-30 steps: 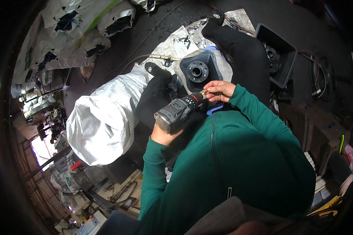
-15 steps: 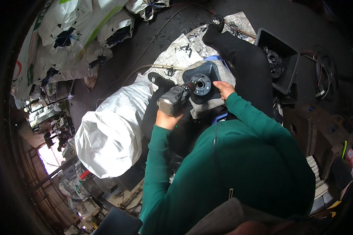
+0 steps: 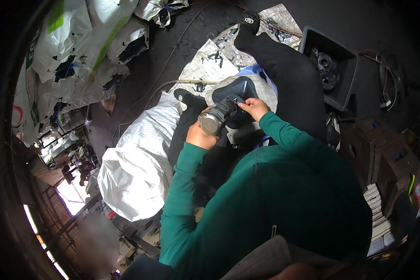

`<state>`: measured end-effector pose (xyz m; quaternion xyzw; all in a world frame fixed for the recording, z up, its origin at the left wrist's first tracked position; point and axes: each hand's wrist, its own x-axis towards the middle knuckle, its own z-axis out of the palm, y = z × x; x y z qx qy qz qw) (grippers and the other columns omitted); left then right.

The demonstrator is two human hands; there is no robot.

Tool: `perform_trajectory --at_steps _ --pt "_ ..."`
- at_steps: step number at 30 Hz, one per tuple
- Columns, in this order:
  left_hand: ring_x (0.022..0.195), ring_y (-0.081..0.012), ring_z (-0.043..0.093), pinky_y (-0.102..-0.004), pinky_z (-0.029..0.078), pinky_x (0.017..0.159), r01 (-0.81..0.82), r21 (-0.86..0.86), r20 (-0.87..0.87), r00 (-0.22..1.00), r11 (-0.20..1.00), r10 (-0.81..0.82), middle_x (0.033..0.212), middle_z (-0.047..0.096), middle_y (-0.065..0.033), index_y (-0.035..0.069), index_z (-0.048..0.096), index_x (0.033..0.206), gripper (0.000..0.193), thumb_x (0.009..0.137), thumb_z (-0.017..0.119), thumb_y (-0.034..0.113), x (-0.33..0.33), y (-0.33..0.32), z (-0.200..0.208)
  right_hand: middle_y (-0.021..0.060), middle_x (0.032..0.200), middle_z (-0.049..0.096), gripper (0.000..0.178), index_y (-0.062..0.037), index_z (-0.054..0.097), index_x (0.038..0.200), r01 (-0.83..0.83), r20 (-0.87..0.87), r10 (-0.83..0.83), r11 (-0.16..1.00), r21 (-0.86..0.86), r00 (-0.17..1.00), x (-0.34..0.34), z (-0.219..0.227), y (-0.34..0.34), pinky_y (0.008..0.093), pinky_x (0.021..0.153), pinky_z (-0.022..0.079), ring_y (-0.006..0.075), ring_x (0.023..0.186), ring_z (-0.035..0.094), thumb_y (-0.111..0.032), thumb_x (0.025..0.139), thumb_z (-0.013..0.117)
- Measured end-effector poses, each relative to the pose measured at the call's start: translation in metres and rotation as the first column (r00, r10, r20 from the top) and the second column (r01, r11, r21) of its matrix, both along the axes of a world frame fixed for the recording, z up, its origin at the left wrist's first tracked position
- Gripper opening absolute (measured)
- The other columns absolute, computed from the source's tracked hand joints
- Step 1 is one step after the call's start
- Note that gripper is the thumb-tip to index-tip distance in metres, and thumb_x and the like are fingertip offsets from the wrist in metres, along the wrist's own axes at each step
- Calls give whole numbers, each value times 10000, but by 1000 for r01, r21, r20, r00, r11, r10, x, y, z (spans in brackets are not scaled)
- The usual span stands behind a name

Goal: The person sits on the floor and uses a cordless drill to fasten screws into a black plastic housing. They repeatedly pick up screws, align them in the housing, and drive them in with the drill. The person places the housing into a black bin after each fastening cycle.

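Observation:
My left hand (image 3: 202,135) grips a grey cordless drill (image 3: 212,121), its rounded back end turned up toward me. The drill's front end is over a black moulded plate (image 3: 241,87) with a squarish rim and rounded corners, resting on a grey cloth (image 3: 266,91) at my lap. The drill body hides most of the plate's middle and whatever the drill's tip touches. My right hand (image 3: 255,109) is at the plate's right side, close to the front of the drill, with thumb and fingers pinched together. What those fingers hold is too small to make out.
A white woven sack (image 3: 137,179) stands open at my left. Back right, a black bin (image 3: 343,88) contains round metal flanges (image 3: 326,70). Stuffed white bags (image 3: 74,51) fill the far left. A hose (image 3: 186,81) and thin cables (image 3: 387,88) cross the floor.
The drill has moved right and now covers the round flange that showed on the plate. My right hand has shifted left from the plate's edge, toward the drill's front.

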<state>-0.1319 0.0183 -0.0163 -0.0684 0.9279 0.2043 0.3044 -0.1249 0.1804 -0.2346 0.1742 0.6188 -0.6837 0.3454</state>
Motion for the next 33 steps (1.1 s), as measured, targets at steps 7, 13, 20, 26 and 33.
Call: perform_trajectory --at_steps 7,13,20,26,33 --pt "1155 -310 541 -355 417 992 -40 103 69 997 994 33 1212 583 -148 54 482 1293 742 602 753 49 -9 4 -3 -26 569 501 303 -23 630 820 -60 18 59 997 54 998 -8 11 1 299 503 324 70 533 411 -317 831 702" --pt "1005 -341 618 -363 504 854 99 110 -112 990 989 -87 1083 628 -169 82 462 1283 670 654 691 78 -14 4 -11 35 563 518 258 -37 632 835 -176 -42 182 977 122 982 -12 9 4 327 515 348 125 509 429 -290 841 680" --pt "1120 -356 557 -391 425 984 -16 -47 62 998 999 19 1147 614 -179 3 571 1173 601 623 785 114 -10 3 -18 61 618 560 308 -51 639 854 -141 -102 152 984 107 983 -7 1 3 347 558 391 157 572 499 -358 848 657" --pt "1025 -271 624 -349 477 893 -32 188 -161 985 982 63 1134 634 -141 5 549 1187 533 681 709 53 32 3 5 82 660 596 347 -56 650 854 -117 -252 176 965 236 952 -5 -27 -2 349 608 434 196 605 537 -402 827 671" --pt "1094 -330 588 -394 480 925 -185 101 83 981 977 177 1218 577 -166 182 348 1417 816 675 643 13 174 5 28 -7 720 591 323 3 653 835 3 -344 27 996 85 939 -19 27 -8 259 614 421 76 678 496 -310 822 728"
